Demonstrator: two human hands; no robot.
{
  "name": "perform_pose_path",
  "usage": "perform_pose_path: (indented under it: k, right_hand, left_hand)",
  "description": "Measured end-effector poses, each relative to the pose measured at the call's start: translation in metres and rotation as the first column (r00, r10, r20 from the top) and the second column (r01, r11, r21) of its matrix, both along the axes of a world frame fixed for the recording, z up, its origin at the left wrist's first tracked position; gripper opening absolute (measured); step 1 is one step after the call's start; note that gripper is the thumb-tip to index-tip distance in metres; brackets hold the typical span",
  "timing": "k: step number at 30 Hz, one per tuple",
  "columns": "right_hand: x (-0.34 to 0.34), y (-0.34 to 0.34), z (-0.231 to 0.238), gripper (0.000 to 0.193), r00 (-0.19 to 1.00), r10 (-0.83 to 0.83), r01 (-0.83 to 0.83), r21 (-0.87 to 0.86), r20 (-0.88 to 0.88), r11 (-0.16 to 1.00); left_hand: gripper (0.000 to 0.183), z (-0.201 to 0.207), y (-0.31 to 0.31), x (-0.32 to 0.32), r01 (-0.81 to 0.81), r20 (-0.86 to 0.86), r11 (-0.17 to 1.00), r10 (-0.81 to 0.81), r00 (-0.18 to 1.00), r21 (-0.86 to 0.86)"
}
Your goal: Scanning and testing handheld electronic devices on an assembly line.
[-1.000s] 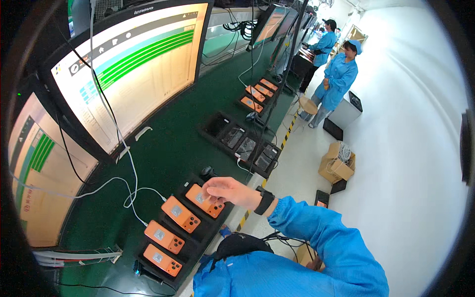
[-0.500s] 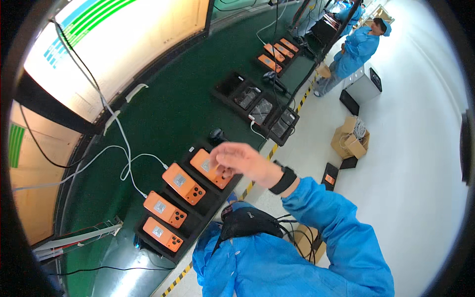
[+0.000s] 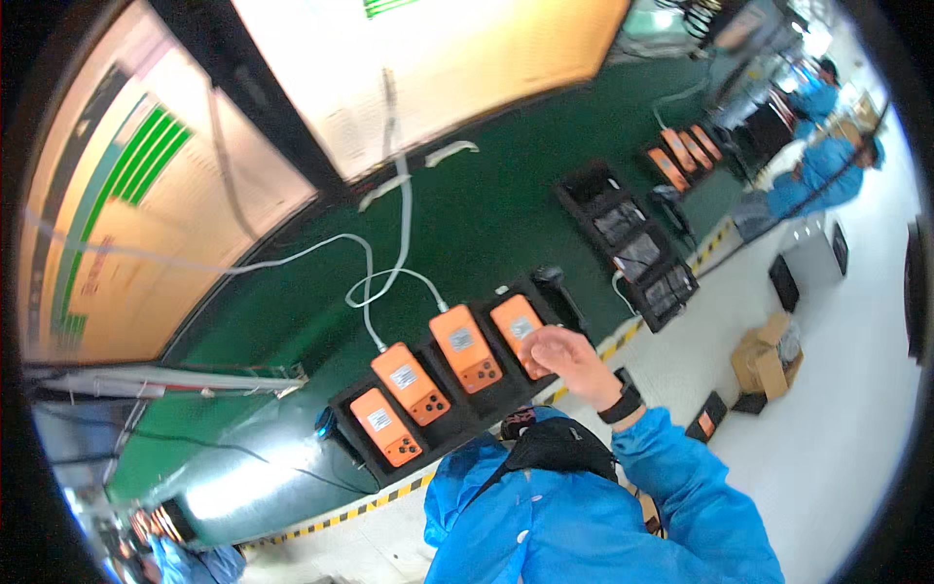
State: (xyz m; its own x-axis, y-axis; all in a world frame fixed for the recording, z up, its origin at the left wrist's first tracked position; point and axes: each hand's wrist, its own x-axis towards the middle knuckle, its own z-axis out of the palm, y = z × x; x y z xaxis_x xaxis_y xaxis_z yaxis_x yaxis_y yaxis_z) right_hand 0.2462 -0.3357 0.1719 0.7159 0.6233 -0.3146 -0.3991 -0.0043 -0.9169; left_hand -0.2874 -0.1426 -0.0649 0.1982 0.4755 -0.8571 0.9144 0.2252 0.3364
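Note:
My right hand, a black band on its wrist, hovers over or rests on the camera end of an orange phone at the right end of a black tray. Its fingers are bent down and partly hidden behind the hand, so I cannot tell whether they grip the phone. Left of it in the tray lie three more orange phones, backs up with pale labels: one and its neighbour have white cables plugged in, while the leftmost phone has none. My left hand is out of view.
A dark scanner-like device stands behind the tray. Farther right on the green bench sit a black tray with dark devices and more orange phones. People in blue work beyond. An open carton stands on the floor.
The whole view has swung, so the bench and trays sit farther right and more of the left side shows. My right hand stays by the rightmost phone; its fingers now point lower.

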Motion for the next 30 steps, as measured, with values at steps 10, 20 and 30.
perform_pose_path:
  k: [10, 20, 30]
  right_hand:
    - [-0.018, 0.068, -0.051, 0.037, 0.942, -0.077, 0.177, 0.288, -0.326, 0.941]
    - [0.001, 0.097, -0.101, 0.059, 0.683, 0.001, 0.172, -0.163, 0.73, 0.972]
    - [0.019, 0.112, -0.11, 0.057, 0.405, 0.22, 0.293, -0.354, 0.887, 0.888]
  left_hand:
    - [0.015, 0.14, 0.066, 0.188, -0.331, 0.553, 0.942, 0.252, 0.794, 0.046]
    - [0.015, 0.154, 0.045, 0.346, -0.205, 0.748, 0.97, 0.041, 0.662, 0.128]
    - [0.012, 0.148, 0.084, 0.371, -0.225, 0.799, 0.925, -0.122, 0.589, 0.307]
